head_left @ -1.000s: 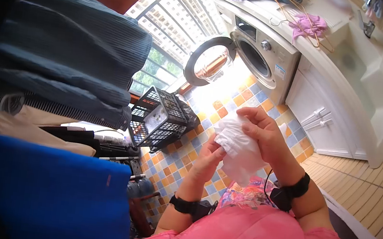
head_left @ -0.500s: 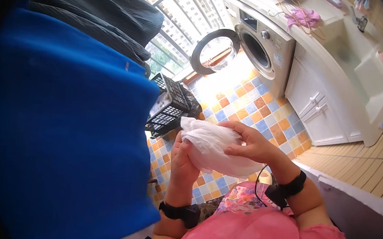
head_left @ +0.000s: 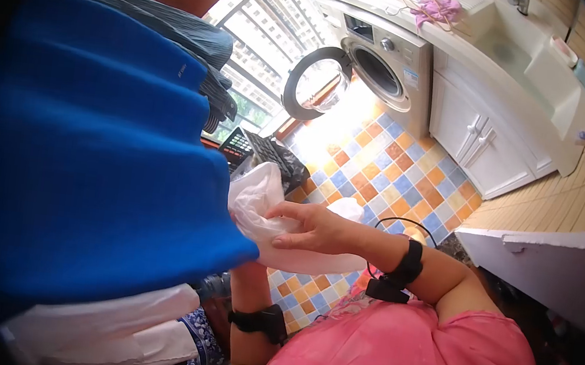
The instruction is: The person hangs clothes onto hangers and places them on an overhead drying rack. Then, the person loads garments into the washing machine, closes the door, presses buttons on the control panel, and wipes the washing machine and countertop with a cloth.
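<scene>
A thin white cloth (head_left: 312, 260), partly see-through, is bunched in front of my body, with loose ends hanging to the right. My right hand (head_left: 312, 228) reaches in from the right with thumb and index finger bent around a fold of it; its other fingers are hard to make out. My left hand (head_left: 245, 269) supports the bunched end from below left, its fingers mostly covered by the cloth and the hem of a blue garment (head_left: 107, 161). That garment hangs close on the left, overlapping my left wrist.
Beyond is a washing machine (head_left: 384, 70) with its round door (head_left: 314, 84) swung open. A black crate (head_left: 235, 148) stands by the railing. At right are a white sink (head_left: 554, 104) and cabinet (head_left: 486, 125). Striped clothing (head_left: 152, 22) hangs behind the blue garment; white clothing (head_left: 117, 328) hangs lower left.
Both hands and the white cloth have shifted left and slightly down. The blue garment's hem now overlaps my left wrist. The view has turned, showing white clothing at lower left.
</scene>
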The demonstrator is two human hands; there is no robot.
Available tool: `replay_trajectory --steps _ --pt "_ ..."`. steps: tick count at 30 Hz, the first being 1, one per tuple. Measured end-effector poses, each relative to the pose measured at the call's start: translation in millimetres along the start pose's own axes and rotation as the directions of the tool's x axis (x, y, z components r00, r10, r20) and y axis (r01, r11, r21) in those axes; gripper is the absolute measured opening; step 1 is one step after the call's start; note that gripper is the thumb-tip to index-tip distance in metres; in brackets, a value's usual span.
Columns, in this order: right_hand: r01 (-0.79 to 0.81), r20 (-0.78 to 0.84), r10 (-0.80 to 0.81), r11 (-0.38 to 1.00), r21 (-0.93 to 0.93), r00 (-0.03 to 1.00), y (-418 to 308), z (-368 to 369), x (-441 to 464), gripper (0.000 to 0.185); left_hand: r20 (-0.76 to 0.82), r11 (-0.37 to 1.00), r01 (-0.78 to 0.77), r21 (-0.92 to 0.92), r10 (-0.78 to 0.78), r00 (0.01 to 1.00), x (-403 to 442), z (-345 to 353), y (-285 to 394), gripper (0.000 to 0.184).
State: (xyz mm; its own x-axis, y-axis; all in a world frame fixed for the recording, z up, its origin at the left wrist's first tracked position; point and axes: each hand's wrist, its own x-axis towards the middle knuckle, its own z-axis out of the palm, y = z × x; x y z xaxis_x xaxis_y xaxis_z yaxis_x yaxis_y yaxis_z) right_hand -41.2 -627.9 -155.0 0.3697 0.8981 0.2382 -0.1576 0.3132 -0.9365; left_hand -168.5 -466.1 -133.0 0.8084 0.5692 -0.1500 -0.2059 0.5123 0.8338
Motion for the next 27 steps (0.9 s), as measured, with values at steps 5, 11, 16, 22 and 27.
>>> replay_trajectory --steps 5,11,16,22,27 --pt "0.105 -0.180 -0.066 0.969 0.222 0.981 28.0 -80.9 79.8 0.025 0.019 0.991 -0.130 0.043 0.129 0.991 66.6 24.1 5.9 0.046" --pt "-0.074 -0.140 0.118 0.955 0.287 0.983 48.1 -222.8 281.1 0.036 0.070 0.992 0.039 -0.122 -0.030 0.997 207.9 61.7 -12.5 0.026" --pt "-0.252 -0.078 0.334 0.824 0.507 0.939 82.0 -277.6 482.3 0.064 -0.044 0.955 0.132 -0.264 -0.148 0.988 330.8 70.4 -11.4 0.031" --pt "-0.318 0.120 0.342 0.615 0.721 0.932 103.5 -274.6 550.2 0.013 -0.147 0.944 0.060 -0.324 -0.113 0.983 418.4 61.5 12.7 0.053" --pt "-0.465 0.290 0.366 0.635 0.617 0.884 109.5 -271.5 494.8 0.016 -0.172 0.932 0.026 -0.363 -0.094 0.981 437.2 50.8 21.5 0.054"
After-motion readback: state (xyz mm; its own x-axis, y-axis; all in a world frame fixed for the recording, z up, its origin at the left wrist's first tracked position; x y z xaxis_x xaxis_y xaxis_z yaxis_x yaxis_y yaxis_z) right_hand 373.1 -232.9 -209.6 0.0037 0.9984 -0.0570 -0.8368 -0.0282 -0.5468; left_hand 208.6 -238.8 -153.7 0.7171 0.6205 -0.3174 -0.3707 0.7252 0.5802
